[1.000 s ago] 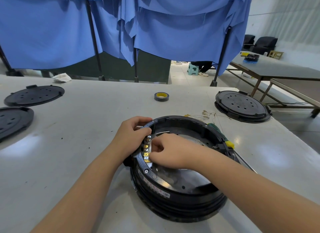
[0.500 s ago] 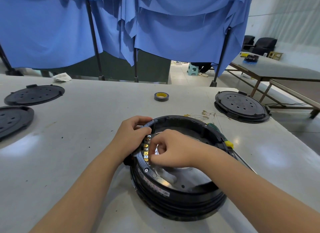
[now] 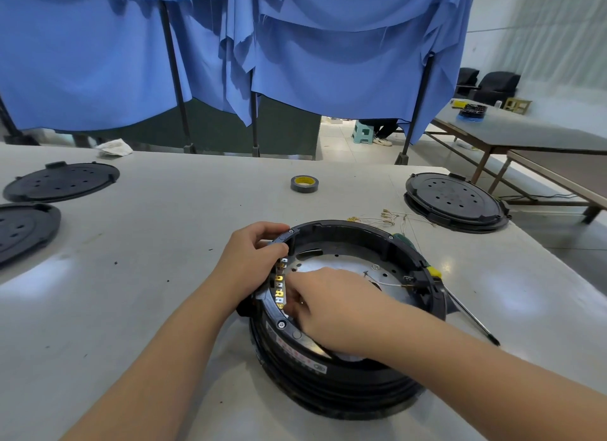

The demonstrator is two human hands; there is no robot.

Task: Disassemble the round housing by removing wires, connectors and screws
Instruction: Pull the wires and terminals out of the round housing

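the round housing [image 3: 345, 368], black and open on top, sits on the pale bench [image 3: 164, 276] at near centre, a little to the right. a shiny metal plate [image 3: 331, 263] shows inside it, with a thin wire [image 3: 386, 284] running across to a connector on the right inner wall. on the left inner rim is a row of brass terminals [image 3: 280, 286].

the left hand [image 3: 253, 260] grips the housing's left rim, its fingers curled over the edge just above the terminals. the right hand [image 3: 331, 306] reaches in from the right with its fingers bent down at the lower terminals; whether its grip pinches one cannot be told, since the fingertips are hidden.

a screwdriver [image 3: 460, 304] with a green and yellow handle lies against the housing's right side, shaft pointing near right. loose wires [image 3: 387, 217] lie just beyond the housing. farther off is a tape roll [image 3: 304, 183]. a black round cover [image 3: 456, 201] rests at far right, and two more black discs [image 3: 62, 181] at far left. blue cloth [image 3: 295, 46] hangs behind the bench.
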